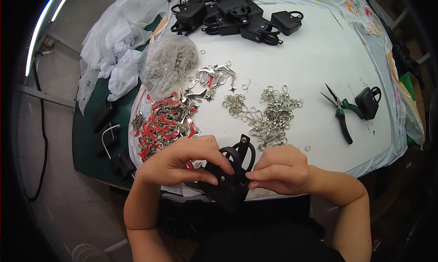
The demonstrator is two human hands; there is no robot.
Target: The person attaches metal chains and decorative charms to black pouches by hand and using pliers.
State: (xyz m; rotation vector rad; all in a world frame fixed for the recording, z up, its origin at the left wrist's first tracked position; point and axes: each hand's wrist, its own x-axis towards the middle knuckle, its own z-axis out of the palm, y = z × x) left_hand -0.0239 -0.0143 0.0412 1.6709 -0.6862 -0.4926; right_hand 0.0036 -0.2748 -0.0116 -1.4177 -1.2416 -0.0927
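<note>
L hand (194, 158) has a firm hold on the black mini handbag (228, 191), thumb and fingers closed on its upper part. R hand (282, 167) is pinched narrow at the bag's right side; whether on the bag itself or a small part, can't tell. Bag loc.: near edge of counter (319, 56), approx. mid-width, stud-fastened tab (245, 140) pointing toward far edge.

Status: unit in hand judged incomplete; no charm or swivel clasp seen on it. Loose hardware, large qty.: red-and-silver charms (164, 127) heaped toward left edge, silver charms (213, 75) just beyond, swivel clasps (276, 111) mid-counter. Clear plastic bag (171, 65), toward far L corner, holds more metal parts.

Other units: pile of black mini handbags (237, 11) at far edge; single mini handbag (367, 103) near right edge, beside green-handled pliers (339, 106), jaws apart, not in hand. Whether any of these are finished: can't tell, fittings too small to verify. Est.: much left, given loose stock.
</note>
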